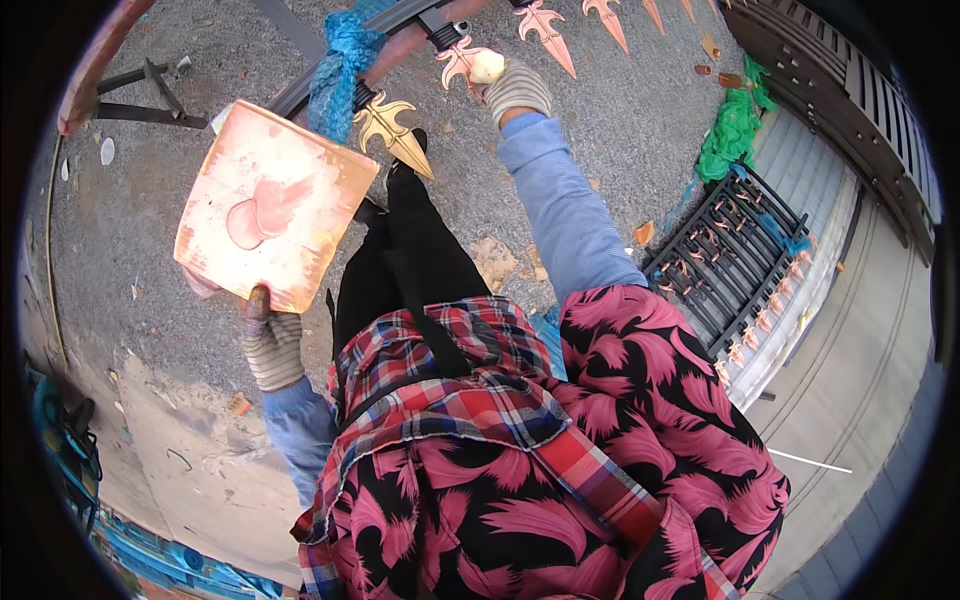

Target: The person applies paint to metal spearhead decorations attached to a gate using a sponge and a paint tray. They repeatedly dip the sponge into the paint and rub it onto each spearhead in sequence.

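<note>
My left hand [272,345], in a striped glove with a dark-stained thumb, grips the near edge of a square board [300,180]. Wet-looking copper-pink paint [245,225] lies smeared on the board's face. Out ahead, my right hand [518,92], also gloved, is closed on a small pale sponge-like pad [487,67]. The pad is against or just beside a copper-pink spear-shaped finial [455,62]; contact is hard to tell. To its left, another finial [385,122] is gold-coloured. More copper-pink finials [545,35] run along the dark rail to the right.
Blue netting [343,70] is tied round the rail. Dark metal fence panels [725,250] with copper-pink tips lie at the right, near green netting [735,120]. Dark metal bars [150,105] rest on the gravel at the left. A stacked dark panel [850,80] stands at far right.
</note>
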Action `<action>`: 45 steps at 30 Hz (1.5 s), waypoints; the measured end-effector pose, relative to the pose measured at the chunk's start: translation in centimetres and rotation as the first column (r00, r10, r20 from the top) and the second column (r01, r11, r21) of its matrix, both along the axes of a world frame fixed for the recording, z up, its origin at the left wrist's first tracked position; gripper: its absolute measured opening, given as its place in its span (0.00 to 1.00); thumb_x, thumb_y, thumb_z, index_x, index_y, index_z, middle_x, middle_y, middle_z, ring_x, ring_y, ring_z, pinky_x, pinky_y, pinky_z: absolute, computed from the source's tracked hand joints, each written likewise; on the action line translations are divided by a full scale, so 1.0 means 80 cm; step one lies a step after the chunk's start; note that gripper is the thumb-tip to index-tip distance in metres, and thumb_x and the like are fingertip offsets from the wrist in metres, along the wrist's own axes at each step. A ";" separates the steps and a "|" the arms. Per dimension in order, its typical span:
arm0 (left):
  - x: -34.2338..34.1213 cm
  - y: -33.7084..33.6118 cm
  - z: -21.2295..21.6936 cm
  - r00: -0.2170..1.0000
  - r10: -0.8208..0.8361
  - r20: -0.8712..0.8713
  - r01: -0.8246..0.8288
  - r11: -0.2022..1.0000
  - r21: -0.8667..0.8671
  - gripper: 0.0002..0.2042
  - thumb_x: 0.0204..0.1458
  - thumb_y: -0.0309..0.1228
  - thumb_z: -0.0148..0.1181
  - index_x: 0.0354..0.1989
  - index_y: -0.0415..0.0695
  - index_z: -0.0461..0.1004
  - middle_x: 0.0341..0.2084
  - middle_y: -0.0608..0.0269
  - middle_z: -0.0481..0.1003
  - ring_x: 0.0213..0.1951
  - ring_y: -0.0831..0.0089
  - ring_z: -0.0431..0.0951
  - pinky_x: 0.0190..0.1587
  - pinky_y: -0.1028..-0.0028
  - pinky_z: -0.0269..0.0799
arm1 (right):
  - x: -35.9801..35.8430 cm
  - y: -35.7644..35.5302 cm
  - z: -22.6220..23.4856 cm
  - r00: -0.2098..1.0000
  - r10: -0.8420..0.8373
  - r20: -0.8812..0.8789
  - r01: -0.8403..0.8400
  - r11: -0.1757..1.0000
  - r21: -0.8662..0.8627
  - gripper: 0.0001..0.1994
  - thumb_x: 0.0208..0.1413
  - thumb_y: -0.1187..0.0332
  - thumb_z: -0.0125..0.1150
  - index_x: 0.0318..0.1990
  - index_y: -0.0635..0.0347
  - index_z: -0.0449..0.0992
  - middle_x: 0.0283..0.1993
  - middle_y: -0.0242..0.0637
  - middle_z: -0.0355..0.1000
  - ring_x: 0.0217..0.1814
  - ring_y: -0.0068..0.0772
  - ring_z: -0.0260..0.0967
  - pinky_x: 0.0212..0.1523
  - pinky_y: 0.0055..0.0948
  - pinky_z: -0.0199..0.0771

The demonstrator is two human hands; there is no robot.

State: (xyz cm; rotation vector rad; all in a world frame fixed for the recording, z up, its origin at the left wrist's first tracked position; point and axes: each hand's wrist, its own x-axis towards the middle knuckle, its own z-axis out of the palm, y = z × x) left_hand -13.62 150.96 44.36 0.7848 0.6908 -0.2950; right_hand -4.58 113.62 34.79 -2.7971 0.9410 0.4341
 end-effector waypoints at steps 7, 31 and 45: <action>-0.004 0.005 -0.006 1.000 0.014 0.016 -0.014 0.999 -0.039 0.28 0.39 0.24 0.58 0.51 0.37 0.55 0.47 0.59 0.62 0.50 0.68 0.62 0.55 0.69 0.56 | -0.017 -0.006 0.016 0.984 -0.067 0.168 0.045 0.990 0.130 0.17 0.32 0.59 0.64 0.34 0.53 0.73 0.29 0.40 0.72 0.32 0.39 0.70 0.31 0.33 0.69; -0.027 0.009 -0.010 0.999 0.046 0.013 -0.045 0.999 -0.018 0.31 0.39 0.25 0.58 0.53 0.37 0.52 0.49 0.58 0.60 0.52 0.67 0.60 0.56 0.68 0.53 | -0.048 0.003 0.007 0.958 -0.218 0.188 0.146 0.930 0.337 0.17 0.35 0.59 0.63 0.33 0.56 0.73 0.33 0.42 0.71 0.35 0.43 0.68 0.34 0.35 0.69; -0.053 -0.008 -0.020 0.977 0.195 0.090 -0.191 0.980 -0.047 0.29 0.38 0.25 0.60 0.50 0.36 0.56 0.47 0.58 0.63 0.49 0.69 0.63 0.54 0.70 0.57 | -0.053 -0.009 -0.001 0.933 -0.273 0.234 0.081 0.793 0.604 0.18 0.31 0.71 0.66 0.35 0.61 0.70 0.32 0.38 0.71 0.31 0.32 0.69 0.29 0.27 0.71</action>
